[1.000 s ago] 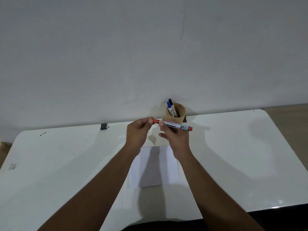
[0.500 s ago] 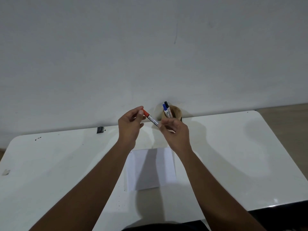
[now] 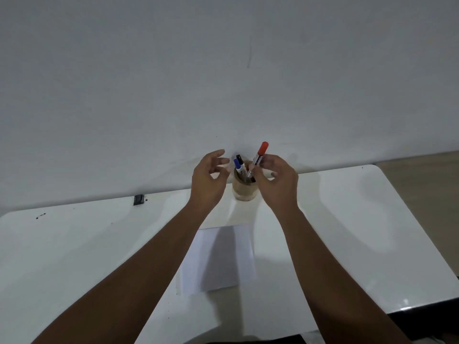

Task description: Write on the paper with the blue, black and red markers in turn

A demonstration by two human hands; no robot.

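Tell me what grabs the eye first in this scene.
The red marker stands out, its cap pointing up, held by the right hand over the brown cup at the table's far edge. The left hand hovers open beside it, and a white paper lies between the forearms.

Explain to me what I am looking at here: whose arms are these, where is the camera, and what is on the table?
No machine here: these are a person's two bare arms, filmed by one wide-angle camera worn on the head, looking forward and down. The right hand holds a capped red marker in its grip, lower end inside the round tan wooden holder at the back of the glossy white table. A blue-capped marker and a black-capped marker stand in that holder. The left hand hovers open beside it, holding nothing. A white sheet of paper lies flat nearer the person; whether it bears writing cannot be told. A small dark object sits by the wall.
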